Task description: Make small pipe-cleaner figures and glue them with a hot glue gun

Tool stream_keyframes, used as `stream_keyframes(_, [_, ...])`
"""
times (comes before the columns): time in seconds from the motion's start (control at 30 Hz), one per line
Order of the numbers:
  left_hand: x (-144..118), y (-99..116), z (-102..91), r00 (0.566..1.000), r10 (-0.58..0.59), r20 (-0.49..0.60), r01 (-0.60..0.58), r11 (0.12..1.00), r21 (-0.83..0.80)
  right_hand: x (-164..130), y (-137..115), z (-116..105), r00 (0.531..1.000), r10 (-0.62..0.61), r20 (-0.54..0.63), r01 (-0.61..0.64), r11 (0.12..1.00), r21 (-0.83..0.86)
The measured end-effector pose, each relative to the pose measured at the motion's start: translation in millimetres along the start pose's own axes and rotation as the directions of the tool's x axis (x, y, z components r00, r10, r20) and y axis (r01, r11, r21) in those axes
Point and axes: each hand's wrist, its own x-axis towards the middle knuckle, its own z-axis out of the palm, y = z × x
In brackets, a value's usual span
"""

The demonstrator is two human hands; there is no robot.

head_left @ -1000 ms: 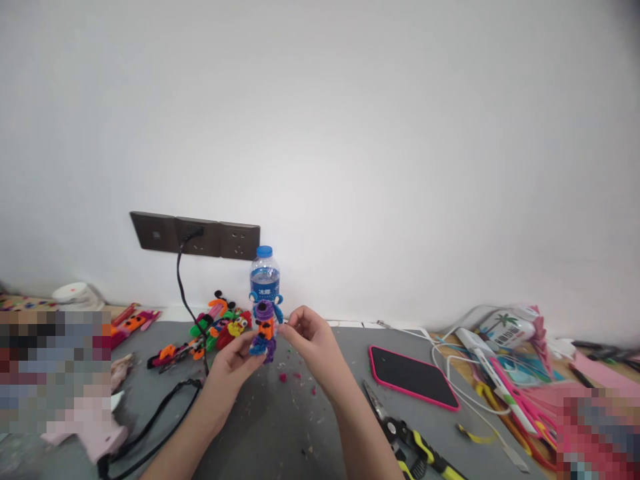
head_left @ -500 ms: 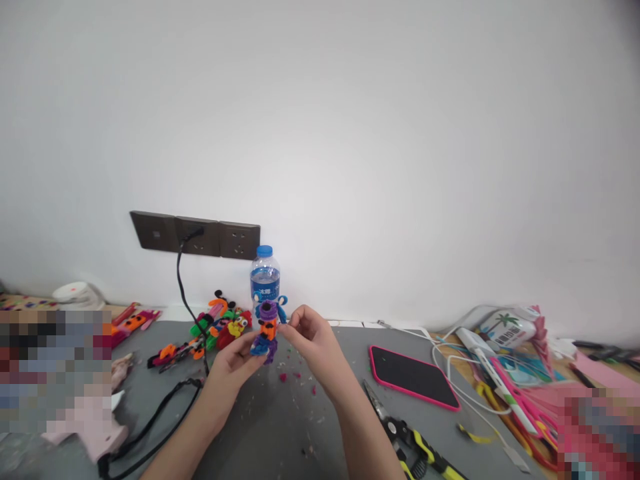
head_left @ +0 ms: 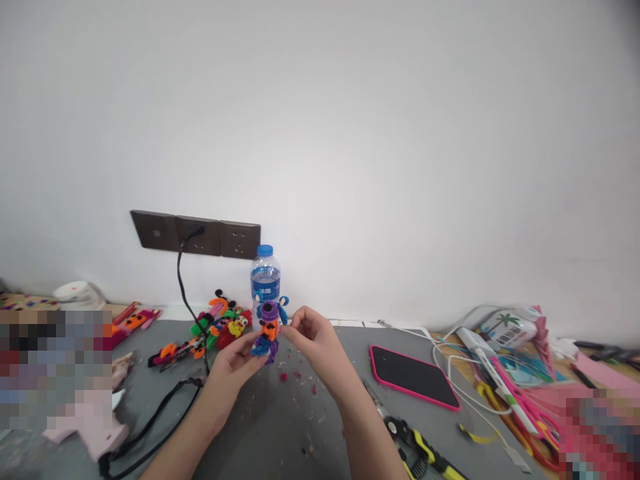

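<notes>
A small fuzzy pipe-cleaner figure (head_left: 269, 330), purple on top, orange with black spots in the middle and blue and purple below, is held up over the grey mat. My left hand (head_left: 236, 363) grips its lower part between thumb and fingers. At the figure's right side, my right hand (head_left: 316, 340) is closed in a pinch, with the thumb tip against or very near the orange part. Whatever lies between those fingertips is too small to make out. Straight behind the figure stands a water bottle (head_left: 265, 267) with a blue cap, and blue fuzzy loops (head_left: 283, 303) show in front of it.
Several colourful fuzzy figures (head_left: 233, 327) lie left of the bottle. A pink glue gun (head_left: 103, 433) with a black cord sits at the left. To the right are a pink-edged phone (head_left: 414, 375), yellow-black pliers (head_left: 420, 445), white cables, scissors (head_left: 543, 423) and a wipes packet (head_left: 510, 329).
Almost nothing differs. The figure has shifted very slightly to the right in my hands, and my right forearm has moved a little.
</notes>
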Motion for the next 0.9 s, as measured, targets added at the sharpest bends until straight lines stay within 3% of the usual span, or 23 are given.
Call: stream_keyframes(0.9, [0.3,2.2,-0.4,1.000,0.005,-0.016,-0.005,0.999,0.048,-1.7,-7.3,0.4,1.000,0.020,0.009,-0.020,1.000,-0.020])
